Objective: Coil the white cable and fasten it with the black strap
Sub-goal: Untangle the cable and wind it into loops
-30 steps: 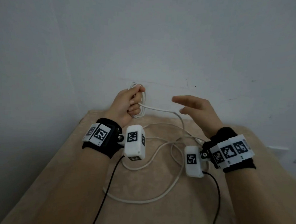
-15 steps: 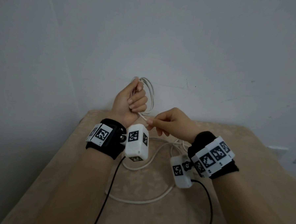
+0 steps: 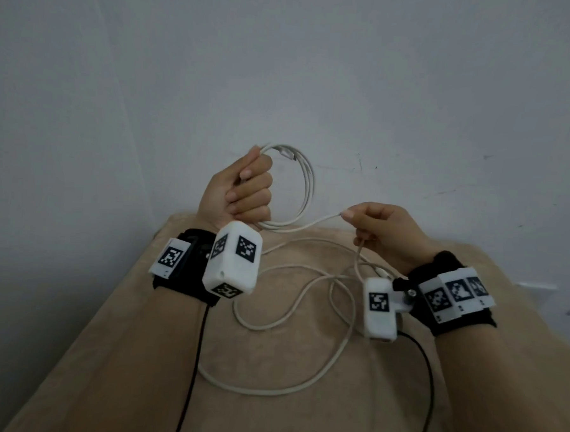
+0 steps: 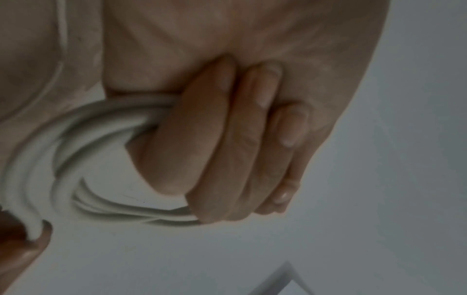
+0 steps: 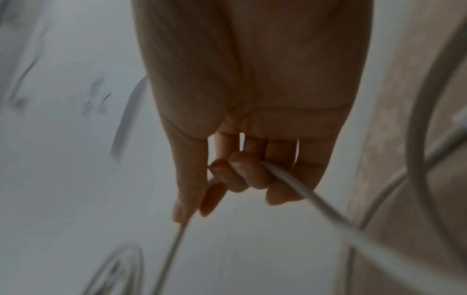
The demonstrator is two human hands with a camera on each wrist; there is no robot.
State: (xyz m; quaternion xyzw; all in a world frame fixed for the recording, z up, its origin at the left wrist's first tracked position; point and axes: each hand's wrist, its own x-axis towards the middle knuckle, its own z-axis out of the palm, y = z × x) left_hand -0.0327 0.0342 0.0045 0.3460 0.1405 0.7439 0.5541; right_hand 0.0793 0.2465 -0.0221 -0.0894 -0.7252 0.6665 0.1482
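Observation:
My left hand point(image 3: 245, 194) is raised in a fist and grips a small coil of the white cable point(image 3: 306, 190), whose loops hang to the right of the fingers. In the left wrist view the curled fingers point(image 4: 227, 139) close round the coil point(image 4: 63, 149). My right hand point(image 3: 385, 231) pinches the cable point(image 3: 323, 219) just right of the coil, and the strand runs on through its curled fingers point(image 5: 242, 173). The cable's loose length point(image 3: 305, 316) lies in loops on the beige surface point(image 3: 266, 413). No black strap is visible.
A grey wall point(image 3: 317, 69) rises right behind the hands. The beige cloth-covered surface narrows toward the wall, with edges at left and right. Black wires point(image 3: 193, 359) run from the wrist cameras toward me. A white wall socket point(image 3: 563, 296) sits at far right.
My left hand has risen with the coil, which now shows wider loops. My right hand, open a second ago, took hold of the cable near the left hand and has pulled it rightward.

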